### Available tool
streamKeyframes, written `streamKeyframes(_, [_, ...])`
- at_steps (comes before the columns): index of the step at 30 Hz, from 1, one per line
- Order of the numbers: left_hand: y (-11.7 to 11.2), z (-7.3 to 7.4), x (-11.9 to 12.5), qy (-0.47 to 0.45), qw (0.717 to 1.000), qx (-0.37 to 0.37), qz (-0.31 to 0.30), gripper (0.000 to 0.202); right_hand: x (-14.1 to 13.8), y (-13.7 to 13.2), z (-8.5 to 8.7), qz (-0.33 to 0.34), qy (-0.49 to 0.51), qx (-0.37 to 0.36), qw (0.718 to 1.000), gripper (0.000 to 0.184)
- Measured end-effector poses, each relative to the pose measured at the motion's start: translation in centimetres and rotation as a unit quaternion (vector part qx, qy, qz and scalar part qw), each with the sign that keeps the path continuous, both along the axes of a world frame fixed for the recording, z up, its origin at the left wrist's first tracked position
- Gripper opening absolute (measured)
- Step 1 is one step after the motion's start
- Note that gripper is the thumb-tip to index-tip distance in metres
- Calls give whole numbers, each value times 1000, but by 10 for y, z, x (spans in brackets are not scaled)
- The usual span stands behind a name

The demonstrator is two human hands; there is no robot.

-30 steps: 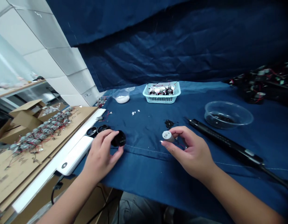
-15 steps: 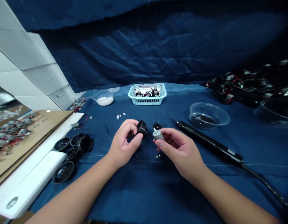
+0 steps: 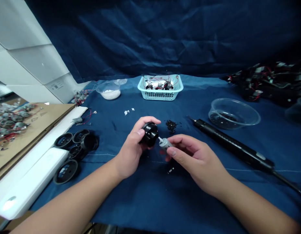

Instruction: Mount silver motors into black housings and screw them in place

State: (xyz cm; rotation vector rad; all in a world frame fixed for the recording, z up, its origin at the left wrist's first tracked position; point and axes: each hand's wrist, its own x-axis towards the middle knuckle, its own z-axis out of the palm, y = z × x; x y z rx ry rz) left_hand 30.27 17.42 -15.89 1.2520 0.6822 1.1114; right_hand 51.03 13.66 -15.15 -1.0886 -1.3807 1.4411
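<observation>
Blue cloth (image 3: 150, 201) fills my feed: left hand (image 3: 129, 150) closed around a black housing (image 3: 149, 134), right hand (image 3: 195, 159) pinching a small motor (image 3: 165, 143), its shaft just beside the housing.

No words or numbers can be read in this view. A small white label (image 3: 57, 85) stands on the wall panel (image 3: 38, 63) — it seems to have printed lines, but they are too small to read. The cardboard sheet (image 3: 46, 122) has some printed marks (image 3: 43, 114) near its edge, and these also cannot be read. On the black electric screwdriver (image 3: 233, 144) there is a small pale label (image 3: 260, 156), without any readable sign. The white flat device (image 3: 31, 180) has a round mark (image 3: 9, 203) near its corner — it is blurred by a shine of light.
</observation>
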Motion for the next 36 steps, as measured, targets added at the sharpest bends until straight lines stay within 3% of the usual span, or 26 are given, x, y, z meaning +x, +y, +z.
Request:
streamKeyframes(10, [-3,7,-4,11,999,9,-42,38,-2,-4,2,-18,-51,24,998,25])
streamKeyframes(16, [-5,6,0,50,998,41,-14,41,-5,-8,4,-56,-45,10,997,28])
streamKeyframes(27, [-8,4,4,108,992,52,-39,46,-5,-8,2,-36,-67,14,997,25])
streamKeyframes(36, [-15,0,8,127,987,94,-22,45,-7,-12,1,-34,-48,5,998,27])
